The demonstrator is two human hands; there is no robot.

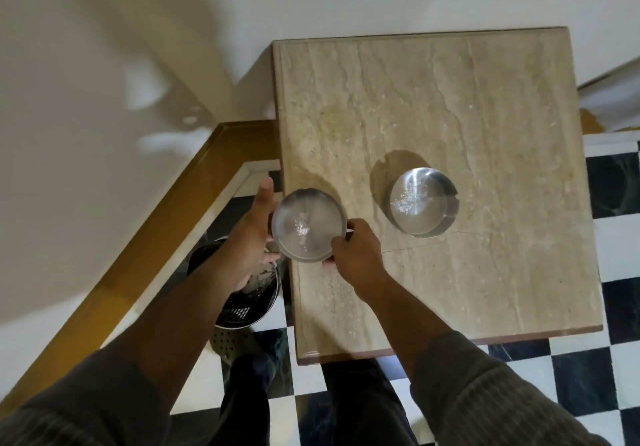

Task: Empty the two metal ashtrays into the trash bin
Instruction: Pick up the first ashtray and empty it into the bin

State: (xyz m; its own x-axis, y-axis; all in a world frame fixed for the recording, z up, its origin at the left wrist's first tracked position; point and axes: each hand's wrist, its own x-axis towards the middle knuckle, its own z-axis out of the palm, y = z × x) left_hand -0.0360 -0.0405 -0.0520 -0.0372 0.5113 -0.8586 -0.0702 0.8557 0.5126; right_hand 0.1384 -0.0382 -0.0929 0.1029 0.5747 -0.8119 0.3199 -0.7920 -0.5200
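Nothing emptied yet: 1st ashtray (308, 226) is gripped by right hand (356, 251), steadied by flat left hand (254, 234); 2nd ashtray (422, 201) is seen w/ ash on table (485, 106).

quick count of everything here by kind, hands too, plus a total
metal ashtrays: 2 (held ashtray, resting ashtray)
trash bin: 1
table: 1
hands: 2 (left hand, right hand)
total: 6
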